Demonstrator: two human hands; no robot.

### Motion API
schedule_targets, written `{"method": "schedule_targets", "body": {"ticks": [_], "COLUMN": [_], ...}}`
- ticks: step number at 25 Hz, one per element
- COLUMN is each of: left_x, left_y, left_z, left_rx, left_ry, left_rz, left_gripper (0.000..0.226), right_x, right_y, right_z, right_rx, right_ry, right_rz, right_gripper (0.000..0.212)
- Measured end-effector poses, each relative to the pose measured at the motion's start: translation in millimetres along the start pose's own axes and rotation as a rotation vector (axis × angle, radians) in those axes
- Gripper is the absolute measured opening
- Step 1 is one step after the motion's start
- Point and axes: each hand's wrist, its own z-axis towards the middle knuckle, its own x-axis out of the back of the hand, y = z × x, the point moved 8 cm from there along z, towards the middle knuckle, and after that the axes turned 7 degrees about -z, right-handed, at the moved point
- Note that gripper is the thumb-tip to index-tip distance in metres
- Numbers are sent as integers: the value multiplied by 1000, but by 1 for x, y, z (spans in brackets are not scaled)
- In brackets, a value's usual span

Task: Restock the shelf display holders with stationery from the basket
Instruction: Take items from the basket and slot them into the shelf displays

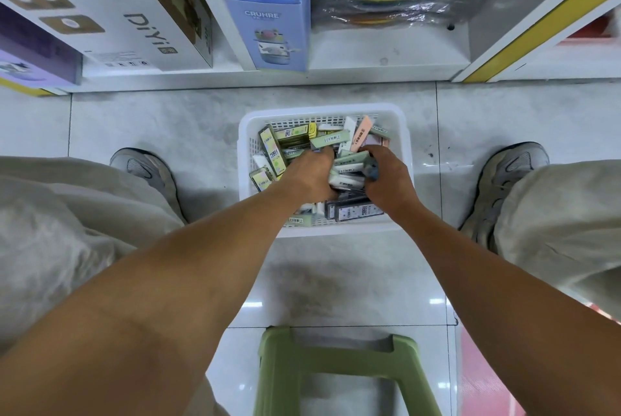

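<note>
On the grey tile floor, between two grey sneakers, stands a white mesh basket (324,113) full of small stationery packs (331,139), mostly green, white & pink; both hands are inside it; left hand (311,177) has fingers curled down into the pile, w/ packs against them, but a real grip I cannot tell; right hand (386,177) clamps a bundle of pale green and white packs (347,168); a green stool (332,372) is near, a blue CRUHRE box (268,9) on the shelf beyond.

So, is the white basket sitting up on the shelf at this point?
No, the white basket stands on the tiled floor below the shelf.
</note>
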Motion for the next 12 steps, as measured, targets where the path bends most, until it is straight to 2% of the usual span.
{"method": "schedule_targets", "body": {"ticks": [2, 8, 10, 12], "left_x": [-1, 9, 14, 13], "left_y": [0, 3, 2, 0], "left_z": [-2, -9, -9, -8], "left_rx": [-24, -89, -85, -75], "left_ry": [27, 41, 4, -104], "left_rz": [9, -134, -157, -128], "left_gripper": [68, 60, 59, 67], "right_x": [-1, 2, 4, 3], "right_y": [1, -2, -3, -4], "right_z": [0, -3, -5, -9], "right_rx": [-6, 66, 92, 112], "right_ry": [-1, 10, -13, -63], "right_rz": [10, -25, -34, -4], "right_gripper": [58, 56, 59, 63]}}
